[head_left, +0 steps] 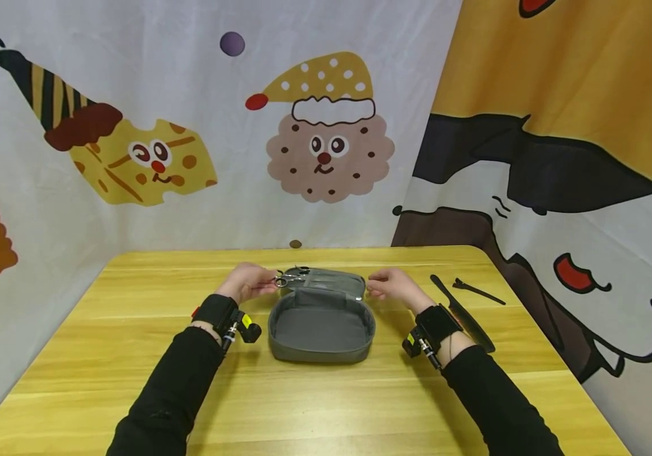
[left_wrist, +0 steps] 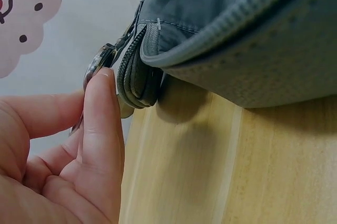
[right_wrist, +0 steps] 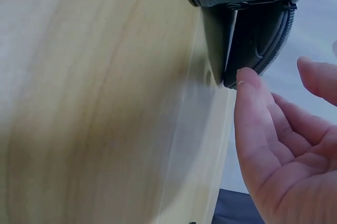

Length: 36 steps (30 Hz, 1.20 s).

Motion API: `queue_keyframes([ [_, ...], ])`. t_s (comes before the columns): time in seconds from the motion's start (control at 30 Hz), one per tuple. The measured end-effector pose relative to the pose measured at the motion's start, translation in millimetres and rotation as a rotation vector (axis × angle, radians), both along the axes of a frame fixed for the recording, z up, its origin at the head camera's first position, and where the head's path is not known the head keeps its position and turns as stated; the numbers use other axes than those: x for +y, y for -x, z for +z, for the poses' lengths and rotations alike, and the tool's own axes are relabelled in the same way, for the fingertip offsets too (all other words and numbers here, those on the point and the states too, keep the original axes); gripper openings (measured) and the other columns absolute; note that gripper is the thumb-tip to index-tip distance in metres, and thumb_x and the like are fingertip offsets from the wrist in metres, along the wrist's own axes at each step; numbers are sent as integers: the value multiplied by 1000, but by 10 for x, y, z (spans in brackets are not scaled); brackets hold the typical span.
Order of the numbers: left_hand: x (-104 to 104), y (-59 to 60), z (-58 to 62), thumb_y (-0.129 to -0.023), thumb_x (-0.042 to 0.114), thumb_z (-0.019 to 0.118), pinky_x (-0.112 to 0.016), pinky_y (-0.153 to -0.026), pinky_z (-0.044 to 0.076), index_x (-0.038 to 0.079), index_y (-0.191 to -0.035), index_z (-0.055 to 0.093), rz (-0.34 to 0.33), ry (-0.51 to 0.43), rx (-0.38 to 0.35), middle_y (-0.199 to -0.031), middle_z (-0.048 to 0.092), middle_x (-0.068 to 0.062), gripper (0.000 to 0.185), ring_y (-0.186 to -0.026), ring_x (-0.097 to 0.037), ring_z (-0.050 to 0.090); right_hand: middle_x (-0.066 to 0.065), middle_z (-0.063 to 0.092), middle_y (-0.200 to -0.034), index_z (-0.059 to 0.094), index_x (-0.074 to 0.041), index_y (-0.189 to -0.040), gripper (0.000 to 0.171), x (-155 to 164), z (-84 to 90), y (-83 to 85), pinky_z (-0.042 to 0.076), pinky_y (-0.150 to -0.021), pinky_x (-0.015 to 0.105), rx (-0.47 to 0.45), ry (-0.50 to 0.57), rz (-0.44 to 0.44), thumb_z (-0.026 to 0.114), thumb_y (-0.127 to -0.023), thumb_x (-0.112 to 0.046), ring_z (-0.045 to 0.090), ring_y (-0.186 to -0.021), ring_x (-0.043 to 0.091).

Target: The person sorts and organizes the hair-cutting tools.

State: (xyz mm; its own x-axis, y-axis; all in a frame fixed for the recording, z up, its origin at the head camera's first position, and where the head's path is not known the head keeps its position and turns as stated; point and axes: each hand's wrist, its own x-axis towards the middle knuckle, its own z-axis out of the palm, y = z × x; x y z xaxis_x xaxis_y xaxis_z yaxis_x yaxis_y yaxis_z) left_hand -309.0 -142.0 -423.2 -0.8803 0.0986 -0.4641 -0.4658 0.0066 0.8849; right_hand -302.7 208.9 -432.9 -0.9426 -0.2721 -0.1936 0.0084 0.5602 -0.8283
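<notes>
Head view: one grey zippered case, open, centre of desk, presumably light, soft-walled, best held by its rim; black comb and hair clip, right. Left wrist view: left hand, fingers pinching scissors, likely slick, by the rings. Right wrist view: right hand, thumb spread from fingers, a fingertip at the lid.

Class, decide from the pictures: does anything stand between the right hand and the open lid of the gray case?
Nothing visible does. The right hand is close beside the right edge of the lid; whether it touches is unclear. The comb lies farther right, out of the way.
</notes>
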Motion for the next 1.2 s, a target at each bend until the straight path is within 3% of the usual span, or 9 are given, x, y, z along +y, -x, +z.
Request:
queue_keyframes([
  [0.37,8,38,-28,-99,6,60,-35,-87,57,-10,-111,63,5,3,1,-74,67,-10,20,-62,-14,67,18,69,-97,56,15,-126,38,-67,11,147,59,-78,38,-217,97,-31,56,-102,-15,69,-81,21],
  [0.57,-3,29,-28,-99,5,60,-29,-74,60,-11,-110,63,0,-5,9,-72,66,-9,19,-60,-14,66,9,68,-83,53,17,-127,37,-112,-14,176,60,-74,33,-275,173,-54,55,-102,-11,67,-71,15],
  [0.73,-12,10,-22,-99,5,61,-31,-76,60,-11,-110,63,-2,5,15,-72,66,-9,20,-60,-14,66,9,66,-79,50,19,-130,37,-151,-43,180,59,-71,30,-277,196,-63,53,-102,-6,66,-68,13],
  [0.87,-19,8,-20,-99,5,61,-33,-80,59,-11,-112,62,-4,9,23,-73,67,-9,21,-61,-14,66,14,64,-89,44,20,-135,42,-170,-60,177,59,-72,30,-264,207,-102,53,-101,-3,65,-69,13],
  [1.03,-24,6,-20,-99,4,60,-33,-80,59,-11,-110,62,-14,12,35,-73,66,-9,19,-61,-14,66,28,55,-120,35,18,-142,48,-195,-71,164,58,-78,31,-236,220,-139,52,-102,-2,63,-78,15],
  [1.2,-37,0,-37,-99,5,59,-32,-79,59,-10,-108,62,-35,20,59,-73,66,-9,18,-61,-13,65,31,54,-129,41,16,-141,44,-207,-72,153,57,-84,32,-195,238,-155,52,-102,-2,63,-83,15],
])
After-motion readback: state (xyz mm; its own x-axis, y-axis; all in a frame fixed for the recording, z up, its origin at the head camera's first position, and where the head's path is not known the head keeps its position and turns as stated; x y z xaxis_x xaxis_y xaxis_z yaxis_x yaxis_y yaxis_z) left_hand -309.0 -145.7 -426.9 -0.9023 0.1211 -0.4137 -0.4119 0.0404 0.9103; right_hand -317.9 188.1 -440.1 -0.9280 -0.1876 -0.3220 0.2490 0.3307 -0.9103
